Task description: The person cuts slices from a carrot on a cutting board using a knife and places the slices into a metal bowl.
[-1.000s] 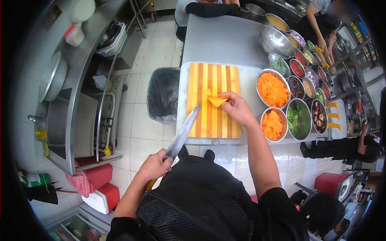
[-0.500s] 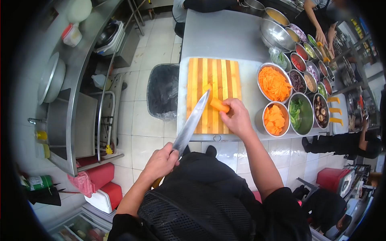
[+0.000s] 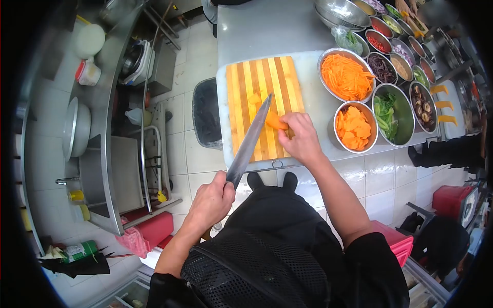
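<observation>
My left hand (image 3: 211, 204) is closed around the handle of a large kitchen knife (image 3: 247, 146), its blade slanting up and forward across the striped wooden cutting board (image 3: 239, 74). In the fingers of my right hand (image 3: 302, 137) is a peeled piece of carrot (image 3: 276, 121), pinned against the board. The blade lies right beside the carrot's left end; whether it has cut in cannot be seen. Left of the knife tip rests a small cut carrot piece (image 3: 254, 97).
Right of the board stand bowls of shredded carrot (image 3: 346, 77), carrot slices (image 3: 353, 128), green leaves (image 3: 386, 115) and mushrooms (image 3: 423, 100). A lined black bin (image 3: 207, 115) is left of the table. Co-workers' hands (image 3: 405, 9) show at top right.
The knife has moved forward and right over the board, its tip now reaching past the carrot. My right hand still holds the carrot. The whole view has shifted slightly.
</observation>
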The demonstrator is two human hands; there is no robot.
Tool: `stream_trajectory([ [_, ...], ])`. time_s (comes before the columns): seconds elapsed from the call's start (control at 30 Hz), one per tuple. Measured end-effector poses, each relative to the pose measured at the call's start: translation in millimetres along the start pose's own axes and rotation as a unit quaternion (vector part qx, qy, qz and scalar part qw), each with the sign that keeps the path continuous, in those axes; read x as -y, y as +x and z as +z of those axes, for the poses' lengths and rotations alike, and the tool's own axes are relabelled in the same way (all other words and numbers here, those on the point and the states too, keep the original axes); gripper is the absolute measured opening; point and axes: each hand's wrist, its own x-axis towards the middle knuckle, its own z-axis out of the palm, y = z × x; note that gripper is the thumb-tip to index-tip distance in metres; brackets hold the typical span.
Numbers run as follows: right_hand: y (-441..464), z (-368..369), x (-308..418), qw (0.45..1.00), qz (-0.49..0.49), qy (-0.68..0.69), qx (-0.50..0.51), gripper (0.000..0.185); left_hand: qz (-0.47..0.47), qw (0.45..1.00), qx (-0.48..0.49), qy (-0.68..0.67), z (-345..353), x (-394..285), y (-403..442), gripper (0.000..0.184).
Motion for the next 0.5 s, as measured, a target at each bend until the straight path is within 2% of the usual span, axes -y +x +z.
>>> stream_trajectory([
  [0.13,-1,2,-1,1.0,0.005,0.01,-0.016,0.03,-0.052,0.999,0.006,-0.004,-6,-16,-4,0.022],
  [0.5,-1,3,-3,1.0,0.007,0.012,-0.014,0.031,-0.075,0.997,0.007,0.02,-5,-28,-5,0.023],
])
